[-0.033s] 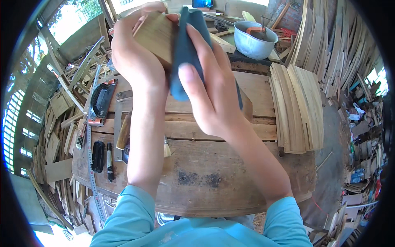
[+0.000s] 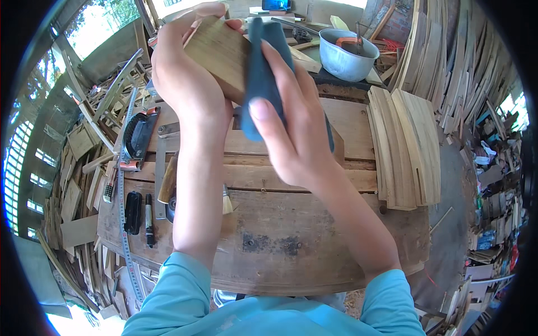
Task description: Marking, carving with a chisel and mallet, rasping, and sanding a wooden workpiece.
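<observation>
My left hand point(image 2: 188, 78) is closed around a wooden block point(image 2: 217, 56), raised over the far side of the workbench point(image 2: 336, 235). The block has a flat, greenish-brown face turned toward me. In my right hand point(image 2: 300, 129) is a folded sheet of dark blue sandpaper point(image 2: 262, 73), gripped between thumb and fingers. The sheet stands against the right edge of the block, and part of it shows beyond the back of my hand. Its grit side is hidden.
Curved wooden boards point(image 2: 406, 148) lie at the bench's right. To the left are a hand plane point(image 2: 137, 137), a marker point(image 2: 149, 221), a black case point(image 2: 133, 213), a steel rule point(image 2: 161, 179), a tape measure point(image 2: 124, 224) and a brush point(image 2: 227, 203). A metal pot point(image 2: 347, 56) stands behind.
My right hand and the sandpaper have shifted slightly down and to the right along the block, showing more of its face. My left hand has barely moved.
</observation>
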`<action>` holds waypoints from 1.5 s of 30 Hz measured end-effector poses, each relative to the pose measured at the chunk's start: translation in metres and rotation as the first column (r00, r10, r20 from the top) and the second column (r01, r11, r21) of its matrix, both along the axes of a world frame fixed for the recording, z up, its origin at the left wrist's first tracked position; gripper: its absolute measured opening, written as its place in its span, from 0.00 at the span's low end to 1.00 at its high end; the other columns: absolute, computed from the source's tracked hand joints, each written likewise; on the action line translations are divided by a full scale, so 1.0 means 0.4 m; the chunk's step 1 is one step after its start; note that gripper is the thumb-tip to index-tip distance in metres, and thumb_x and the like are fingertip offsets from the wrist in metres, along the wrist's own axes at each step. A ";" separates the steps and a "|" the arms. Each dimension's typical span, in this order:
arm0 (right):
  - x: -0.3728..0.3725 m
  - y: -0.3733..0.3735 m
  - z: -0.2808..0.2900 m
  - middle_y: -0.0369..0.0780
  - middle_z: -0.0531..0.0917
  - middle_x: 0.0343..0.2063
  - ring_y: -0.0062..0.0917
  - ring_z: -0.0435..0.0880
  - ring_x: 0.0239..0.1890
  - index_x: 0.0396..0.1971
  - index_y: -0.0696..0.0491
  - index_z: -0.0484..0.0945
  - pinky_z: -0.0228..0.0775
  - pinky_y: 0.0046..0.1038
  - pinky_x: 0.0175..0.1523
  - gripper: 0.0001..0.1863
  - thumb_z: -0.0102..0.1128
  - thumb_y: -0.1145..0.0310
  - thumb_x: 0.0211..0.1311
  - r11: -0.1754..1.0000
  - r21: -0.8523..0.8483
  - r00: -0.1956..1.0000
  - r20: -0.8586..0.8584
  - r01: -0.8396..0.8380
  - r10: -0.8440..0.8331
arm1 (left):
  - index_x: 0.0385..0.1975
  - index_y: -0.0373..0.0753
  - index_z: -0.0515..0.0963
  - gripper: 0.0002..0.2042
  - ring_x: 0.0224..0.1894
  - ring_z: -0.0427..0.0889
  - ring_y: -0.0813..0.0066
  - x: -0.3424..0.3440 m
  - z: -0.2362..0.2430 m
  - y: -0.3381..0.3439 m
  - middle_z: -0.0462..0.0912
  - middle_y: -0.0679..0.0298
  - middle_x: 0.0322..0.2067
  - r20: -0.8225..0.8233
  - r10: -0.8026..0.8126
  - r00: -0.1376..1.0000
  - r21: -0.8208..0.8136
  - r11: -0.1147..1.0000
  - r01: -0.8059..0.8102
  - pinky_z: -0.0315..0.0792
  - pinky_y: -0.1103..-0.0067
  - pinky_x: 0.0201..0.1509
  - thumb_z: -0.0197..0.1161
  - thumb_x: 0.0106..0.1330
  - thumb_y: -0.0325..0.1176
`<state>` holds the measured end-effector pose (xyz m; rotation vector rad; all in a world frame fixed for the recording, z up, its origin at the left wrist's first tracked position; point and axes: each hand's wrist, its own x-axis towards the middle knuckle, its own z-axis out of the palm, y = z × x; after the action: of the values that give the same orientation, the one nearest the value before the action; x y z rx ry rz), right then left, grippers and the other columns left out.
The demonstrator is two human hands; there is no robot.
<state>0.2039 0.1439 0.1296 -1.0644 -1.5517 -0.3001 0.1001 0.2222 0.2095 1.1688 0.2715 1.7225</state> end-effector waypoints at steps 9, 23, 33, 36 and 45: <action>0.211 -0.091 -0.300 0.57 0.79 0.53 0.53 0.79 0.52 0.67 0.58 0.68 0.69 0.45 0.59 0.29 0.40 0.53 0.78 0.949 -0.314 0.982 -0.179 -0.005 -0.054 | 0.42 0.28 0.76 0.16 0.39 0.83 0.63 -0.026 0.001 0.044 0.82 0.54 0.42 0.099 0.017 0.995 -0.007 1.000 -0.017 0.78 0.70 0.48 0.43 0.74 0.35; -0.057 0.028 0.104 0.57 0.81 0.44 0.53 0.82 0.46 0.60 0.64 0.73 0.70 0.48 0.55 0.36 0.41 0.42 0.78 0.954 0.052 0.879 -0.376 -0.296 0.293 | 0.47 0.27 0.77 0.22 0.53 0.83 0.54 -0.006 0.009 -0.025 0.81 0.52 0.46 -0.087 0.176 0.981 0.137 0.977 -0.163 0.74 0.65 0.63 0.38 0.73 0.37; 0.152 0.096 -0.195 0.55 0.86 0.40 0.48 0.86 0.44 0.52 0.58 0.81 0.75 0.39 0.52 0.21 0.52 0.60 0.69 0.992 -0.092 0.935 -0.351 -0.081 0.044 | 0.43 0.25 0.76 0.18 0.48 0.83 0.54 -0.008 0.021 -0.002 0.79 0.50 0.43 -0.099 0.300 0.949 0.068 0.953 -0.294 0.79 0.62 0.57 0.38 0.74 0.31; 0.179 0.109 -0.247 0.48 0.88 0.38 0.33 0.86 0.42 0.55 0.52 0.82 0.73 0.31 0.50 0.20 0.46 0.62 0.73 0.975 -0.217 0.939 -0.342 -0.055 -0.023 | 0.42 0.25 0.75 0.18 0.47 0.82 0.53 -0.022 0.024 0.014 0.77 0.52 0.41 -0.085 0.323 0.942 0.072 0.945 -0.318 0.78 0.61 0.57 0.38 0.73 0.30; 0.047 0.059 -0.077 0.52 0.84 0.37 0.41 0.87 0.38 0.55 0.56 0.79 0.78 0.42 0.44 0.25 0.46 0.54 0.71 0.947 -0.309 0.979 -0.205 -0.086 0.022 | 0.42 0.28 0.76 0.16 0.44 0.81 0.55 -0.079 0.004 0.122 0.78 0.51 0.36 0.025 0.085 0.996 0.005 0.996 -0.085 0.76 0.60 0.57 0.41 0.70 0.33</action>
<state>0.2226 0.1675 0.0987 -1.2561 -1.4735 0.0979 0.0683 0.2711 0.2110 1.1535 0.3047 1.8117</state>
